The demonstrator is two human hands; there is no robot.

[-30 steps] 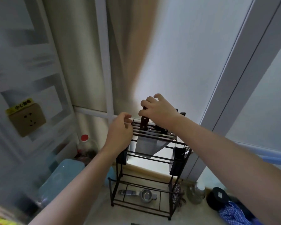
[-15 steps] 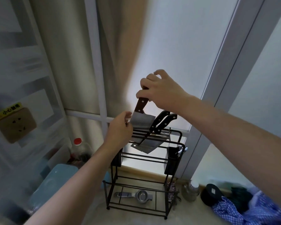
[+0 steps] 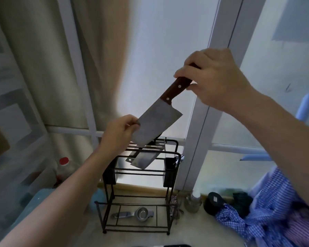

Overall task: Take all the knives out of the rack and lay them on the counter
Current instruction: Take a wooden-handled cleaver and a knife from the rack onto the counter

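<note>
So the cleaver [image 3: 157, 122] is fully out of the rack [image 3: 141, 175] now. A second ago its blade was still down in the top slots, and half a second ago only partway up; now it hangs in the air above the rack, tilted, handle up toward the right and blade pointing down-left. The right hand [image 3: 216, 79] is wrapped around the brown wooden handle, fingers closed on it, and the left hand [image 3: 119, 132] has come off the rack's top bar and is pinching the lower edge of the blade between thumb and fingertips, kind of steadying it. Progress-wise I'd call it early: one knife lifted clear but not laid down on the counter [image 3: 185, 227] yet, so nothing is actually finished. Still in the rack I can see at least two more blades [image 3: 143, 158] hanging through the top rails, with dark handles mostly hidden behind the cleaver, so the exact count is hard to call. There's also a metal squeezer-looking thing [image 3: 132, 214] on the bottom shelf, not a knife as far as I can tell.
</note>
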